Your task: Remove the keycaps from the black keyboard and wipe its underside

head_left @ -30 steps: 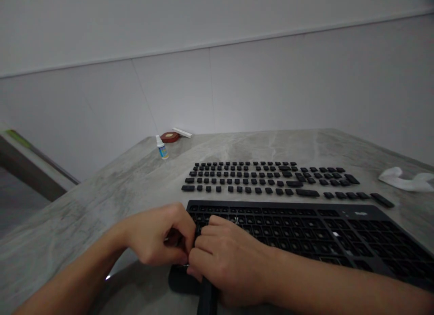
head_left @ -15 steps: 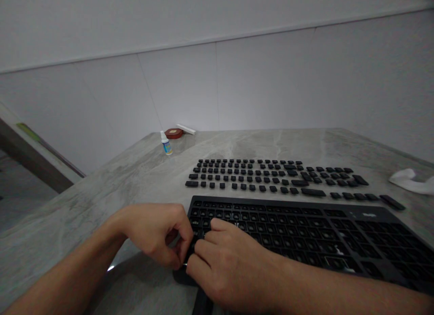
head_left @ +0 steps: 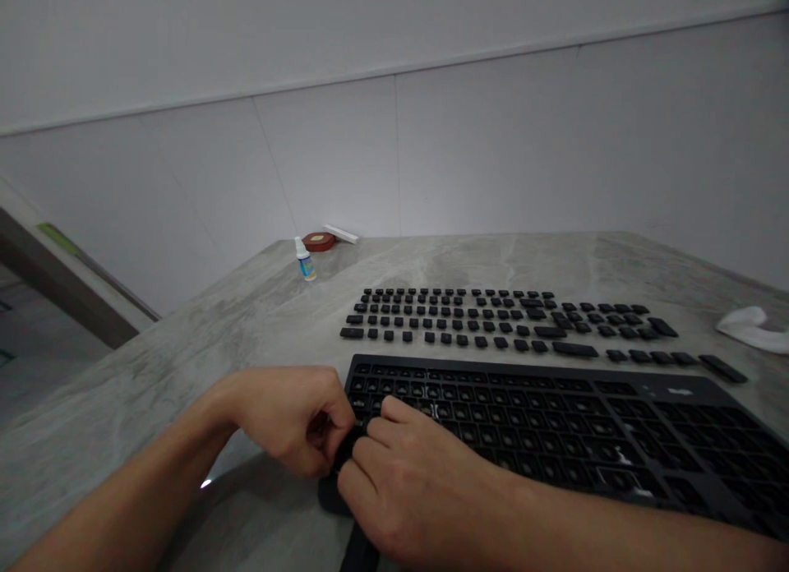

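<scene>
A black keyboard frame (head_left: 555, 424) with its keycaps taken off lies on the grey marble table (head_left: 259, 334). Rows of loose black keycaps (head_left: 511, 321) are laid out just behind it. My left hand (head_left: 289, 420) and my right hand (head_left: 407, 482) meet at the frame's near left corner. Both have their fingers curled and pinched together around a small dark part (head_left: 348, 449), which I cannot make out. A dark object (head_left: 361, 555) sticks out below my right hand at the bottom edge.
A small spray bottle (head_left: 304, 260) stands at the table's far left, with a red-brown round tin (head_left: 319, 242) and a white strip (head_left: 341, 233) behind it by the wall. A white cloth (head_left: 752, 329) lies at the right edge. The table's left edge drops off.
My hands have stayed pinched together at the keyboard's left corner, with small finger shifts. The view has swung slightly to the left, so everything sits a bit further right.
</scene>
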Demonstrator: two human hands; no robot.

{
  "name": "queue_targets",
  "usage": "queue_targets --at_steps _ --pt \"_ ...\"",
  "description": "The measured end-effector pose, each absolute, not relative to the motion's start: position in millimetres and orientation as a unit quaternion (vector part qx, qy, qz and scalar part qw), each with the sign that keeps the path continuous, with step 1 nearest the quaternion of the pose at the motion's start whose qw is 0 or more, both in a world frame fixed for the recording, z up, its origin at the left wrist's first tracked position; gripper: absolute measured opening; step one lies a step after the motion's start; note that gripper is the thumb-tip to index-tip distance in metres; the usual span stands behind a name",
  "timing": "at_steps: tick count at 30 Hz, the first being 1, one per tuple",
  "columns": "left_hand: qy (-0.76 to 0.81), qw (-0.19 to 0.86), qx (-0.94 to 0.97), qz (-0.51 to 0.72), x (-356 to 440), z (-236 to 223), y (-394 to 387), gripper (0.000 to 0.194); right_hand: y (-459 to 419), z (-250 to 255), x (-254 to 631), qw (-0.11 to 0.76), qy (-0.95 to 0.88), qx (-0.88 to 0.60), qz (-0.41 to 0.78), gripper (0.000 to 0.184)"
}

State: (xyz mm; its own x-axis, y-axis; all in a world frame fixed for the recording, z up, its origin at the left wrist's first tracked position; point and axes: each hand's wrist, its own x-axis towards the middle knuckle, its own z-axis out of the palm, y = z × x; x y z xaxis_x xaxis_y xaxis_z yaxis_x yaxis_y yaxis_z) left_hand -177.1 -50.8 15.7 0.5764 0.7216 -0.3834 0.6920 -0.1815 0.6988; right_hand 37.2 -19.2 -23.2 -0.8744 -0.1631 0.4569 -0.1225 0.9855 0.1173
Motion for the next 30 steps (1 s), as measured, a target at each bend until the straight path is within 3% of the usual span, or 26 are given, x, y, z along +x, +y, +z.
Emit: queue_targets --at_steps 12,22,30 --pt "0.454 0.440 0.774 0.031 -183.6 15.7 -46.2 0.011 -17.4 -23.9 35.2 0.171 -0.984 0.012 0.049 0.004" --pt "0.437 0.447 0.779 0.044 -182.4 18.5 -43.1 0.009 -18.0 -29.8 30.3 0.190 -0.980 0.025 0.052 0.010" --pt "0.421 0.446 0.788 0.058 -181.6 20.2 -42.2 0.015 -23.2 -30.5 29.5 0.279 -0.956 0.082 -0.040 0.019"
